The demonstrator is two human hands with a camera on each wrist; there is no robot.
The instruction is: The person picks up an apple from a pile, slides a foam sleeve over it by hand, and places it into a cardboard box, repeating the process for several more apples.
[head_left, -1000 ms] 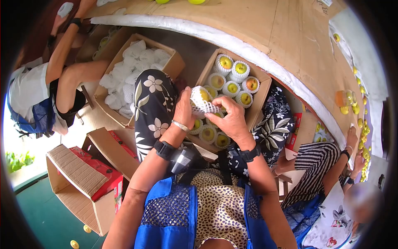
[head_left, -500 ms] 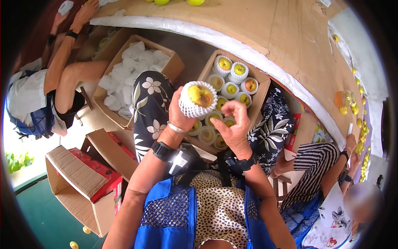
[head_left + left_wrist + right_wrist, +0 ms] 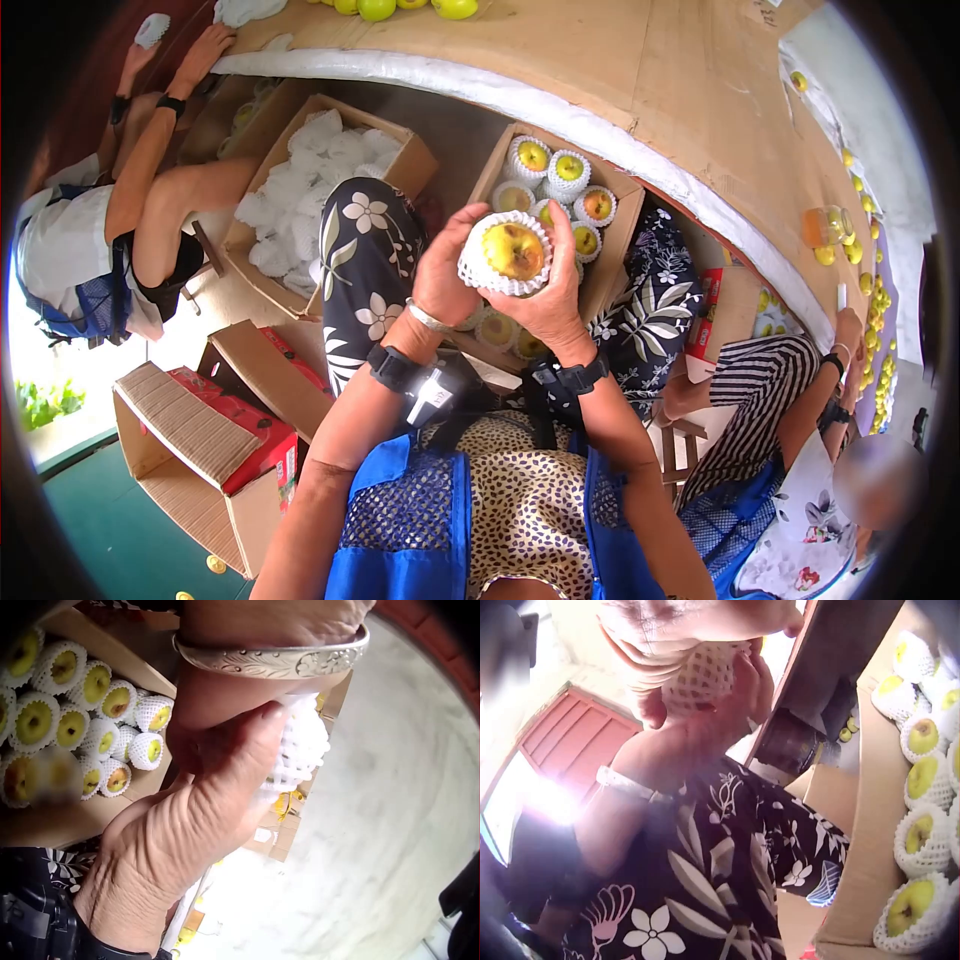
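Observation:
A yellow-green apple (image 3: 513, 252) with a brownish red patch sits in a white foam net, held up between both hands over the lap. My left hand (image 3: 447, 272), with a silver bangle at the wrist, cups the net's left side. From the right and below, my right hand (image 3: 552, 300) grips the same net, thumb and fingers round it. The foam net (image 3: 300, 746) shows past the fingers in the left wrist view; in the right wrist view the netting (image 3: 701, 679) lies between both hands. Behind them stands a cardboard box (image 3: 622, 225) of netted apples.
A box of empty foam nets (image 3: 315, 170) stands left of the knees. Cardboard covers the tabletop (image 3: 560, 60) ahead, with several green apples (image 3: 377, 8) on it. Open red-printed cartons (image 3: 215, 430) lie at lower left. People sit on both sides.
The netted apple has moved right and slightly down, held in front of the apple box. My right hand, apart from it half a second ago, has come back onto the net.

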